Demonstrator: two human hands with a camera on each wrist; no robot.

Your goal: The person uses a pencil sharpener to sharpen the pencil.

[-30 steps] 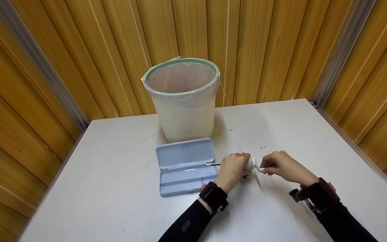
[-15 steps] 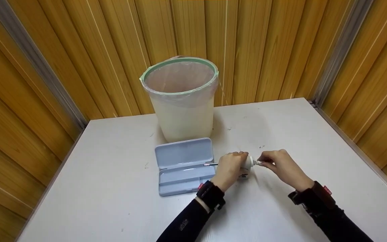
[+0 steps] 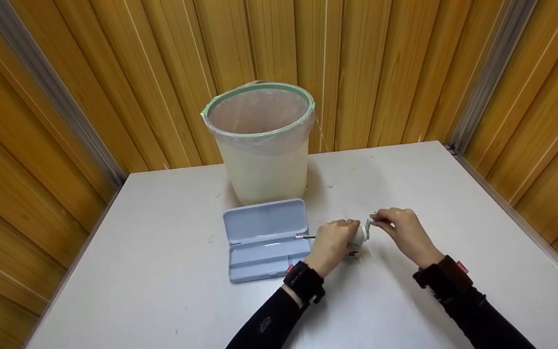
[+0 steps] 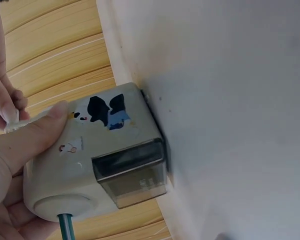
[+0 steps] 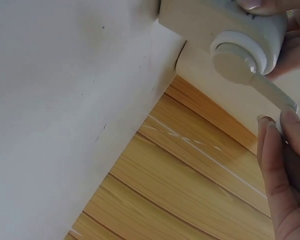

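Observation:
A white hand-crank pencil sharpener [image 4: 97, 172] with dark cartoon stickers and a clear shavings drawer [image 4: 135, 177] stands on the table. My left hand [image 3: 332, 245] grips its body from above, thumb across the stickered side. A dark green pencil [image 4: 66, 227] sticks out of the round hole; in the head view it points left from under that hand. On the opposite side, my right hand [image 3: 405, 235] pinches the knob of the crank [image 5: 274, 93] between thumb and fingers. The crank arm is angled upward in the head view. The pencil's tip is hidden inside the sharpener.
A light blue pencil case [image 3: 265, 221] lies open left of the sharpener, with a divider in its base. Behind it stands a cream bin [image 3: 269, 169] with a green rim and plastic liner. Wood-patterned walls [image 3: 356, 72] enclose the white table [image 3: 162, 271].
The crank has swung from pointing down and right to pointing up, the right hand rising with it. My left hand, the sharpener and the pencil have stayed nearly in place.

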